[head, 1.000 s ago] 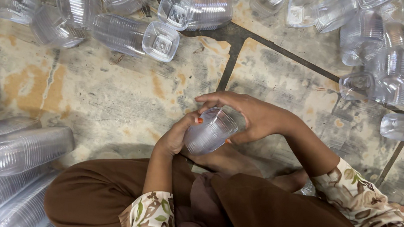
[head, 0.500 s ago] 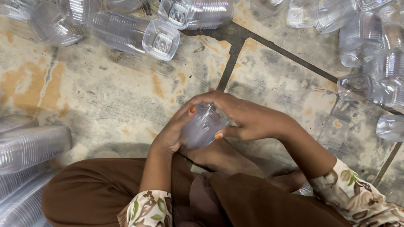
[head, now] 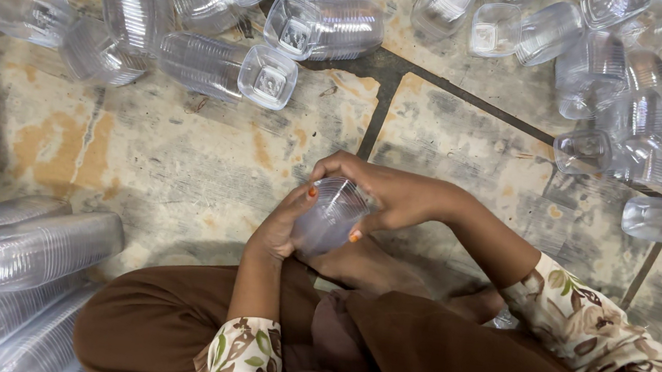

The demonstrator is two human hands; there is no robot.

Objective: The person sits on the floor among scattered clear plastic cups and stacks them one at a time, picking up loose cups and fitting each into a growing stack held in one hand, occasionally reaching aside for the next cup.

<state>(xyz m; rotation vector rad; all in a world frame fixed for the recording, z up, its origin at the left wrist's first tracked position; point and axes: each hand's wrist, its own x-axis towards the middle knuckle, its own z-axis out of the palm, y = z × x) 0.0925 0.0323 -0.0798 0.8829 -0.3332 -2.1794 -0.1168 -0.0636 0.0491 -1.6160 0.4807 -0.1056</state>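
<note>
Cup (head: 330, 215), clear plastic, gripped above the lap, over the tiled floor (head: 187, 154). Left hand (head: 282, 226) cradling its side from below, fingers curled shut round it. Right hand (head: 391, 196) clamped over its top, closed further down than a second ago.

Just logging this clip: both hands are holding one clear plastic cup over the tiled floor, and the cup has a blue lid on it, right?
Not quite. The head view shows the left hand and right hand holding the clear plastic cup over the tiled floor, but no blue lid.
</note>
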